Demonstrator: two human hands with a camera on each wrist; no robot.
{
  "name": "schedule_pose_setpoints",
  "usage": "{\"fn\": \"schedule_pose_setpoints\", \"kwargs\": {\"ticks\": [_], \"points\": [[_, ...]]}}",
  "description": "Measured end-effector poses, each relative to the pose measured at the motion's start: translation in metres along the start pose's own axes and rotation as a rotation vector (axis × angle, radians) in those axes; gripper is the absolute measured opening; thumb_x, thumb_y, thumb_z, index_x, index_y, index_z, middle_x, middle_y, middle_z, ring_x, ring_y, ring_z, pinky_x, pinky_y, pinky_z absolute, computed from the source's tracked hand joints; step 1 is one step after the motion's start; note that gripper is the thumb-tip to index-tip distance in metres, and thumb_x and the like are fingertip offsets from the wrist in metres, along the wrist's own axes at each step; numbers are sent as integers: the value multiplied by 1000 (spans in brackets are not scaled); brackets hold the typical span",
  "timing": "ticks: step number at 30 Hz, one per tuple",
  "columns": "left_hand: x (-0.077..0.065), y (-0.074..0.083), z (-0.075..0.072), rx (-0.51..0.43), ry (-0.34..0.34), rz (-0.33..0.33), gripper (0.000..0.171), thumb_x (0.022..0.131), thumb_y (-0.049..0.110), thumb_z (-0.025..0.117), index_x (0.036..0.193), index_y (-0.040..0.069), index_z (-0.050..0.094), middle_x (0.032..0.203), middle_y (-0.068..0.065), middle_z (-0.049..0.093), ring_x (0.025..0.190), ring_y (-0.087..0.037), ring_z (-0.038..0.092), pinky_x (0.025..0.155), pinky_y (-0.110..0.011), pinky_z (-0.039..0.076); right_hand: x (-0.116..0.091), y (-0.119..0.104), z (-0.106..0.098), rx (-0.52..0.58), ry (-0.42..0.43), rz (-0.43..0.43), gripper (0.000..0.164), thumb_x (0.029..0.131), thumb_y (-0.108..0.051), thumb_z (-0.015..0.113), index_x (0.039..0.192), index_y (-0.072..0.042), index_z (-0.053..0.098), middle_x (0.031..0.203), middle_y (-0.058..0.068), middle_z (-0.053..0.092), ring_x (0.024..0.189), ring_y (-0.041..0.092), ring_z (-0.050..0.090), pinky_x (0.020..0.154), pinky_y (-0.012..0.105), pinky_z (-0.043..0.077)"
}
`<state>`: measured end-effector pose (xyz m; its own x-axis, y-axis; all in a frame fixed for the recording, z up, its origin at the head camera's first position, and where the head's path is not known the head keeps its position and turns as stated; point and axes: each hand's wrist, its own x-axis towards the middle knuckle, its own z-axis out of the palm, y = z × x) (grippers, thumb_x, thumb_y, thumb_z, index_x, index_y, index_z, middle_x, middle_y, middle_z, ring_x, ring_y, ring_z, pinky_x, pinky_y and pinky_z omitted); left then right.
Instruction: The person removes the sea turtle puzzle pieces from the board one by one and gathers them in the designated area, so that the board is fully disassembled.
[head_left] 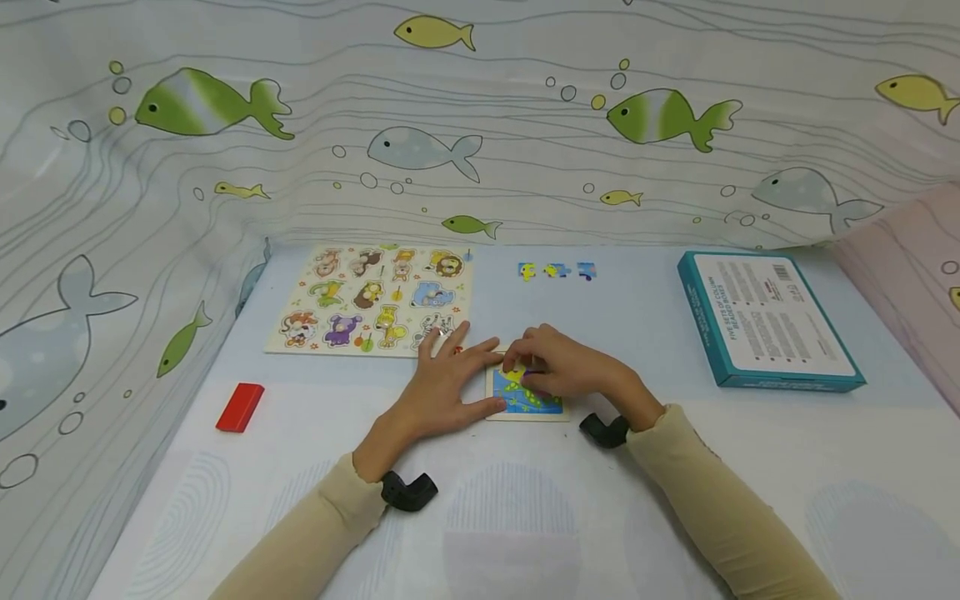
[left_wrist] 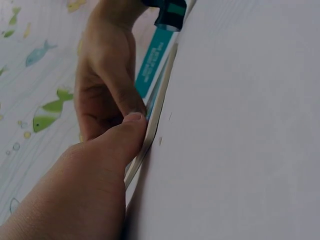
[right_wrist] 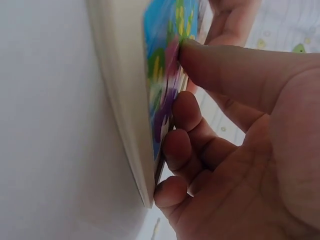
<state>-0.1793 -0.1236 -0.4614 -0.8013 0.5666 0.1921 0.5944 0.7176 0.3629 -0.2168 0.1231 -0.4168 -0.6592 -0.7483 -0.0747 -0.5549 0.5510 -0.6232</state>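
A small jigsaw puzzle (head_left: 534,405) in a pale wooden frame lies flat, with blue, green and yellow artwork. My right hand (head_left: 558,360) is over its upper right part, fingers curled, pinching a purple and pink puzzle piece (right_wrist: 171,59) between thumb and fingers at the puzzle's surface. The fingers partly hide that piece. My left hand (head_left: 450,385) is spread at the puzzle's left side, its thumb (left_wrist: 131,131) on the frame's edge. Its other fingers reach toward the frame's far corner and over the corner of an animal peg board (head_left: 352,321).
Beyond the puzzle lie three loose jigsaw pieces (head_left: 557,271) in a row. At the far right is a teal and white box (head_left: 776,321). A red block (head_left: 240,407) lies at the left. A fish-patterned cloth (head_left: 525,192) rises behind the table.
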Motion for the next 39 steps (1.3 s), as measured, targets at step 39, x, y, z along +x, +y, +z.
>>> {"fn": "schedule_pose_setpoints", "kwargs": {"ticks": [39], "points": [[-1,3,-2,-31,18,-6,63,90,65,63,142,29,59,159,8,47,158,-33,21,119,-69,-5,0,3,-5,331,-61,21,11,97,-12,68,105,-7,74,79,1,66,65,12,57,65,23,49]]}}
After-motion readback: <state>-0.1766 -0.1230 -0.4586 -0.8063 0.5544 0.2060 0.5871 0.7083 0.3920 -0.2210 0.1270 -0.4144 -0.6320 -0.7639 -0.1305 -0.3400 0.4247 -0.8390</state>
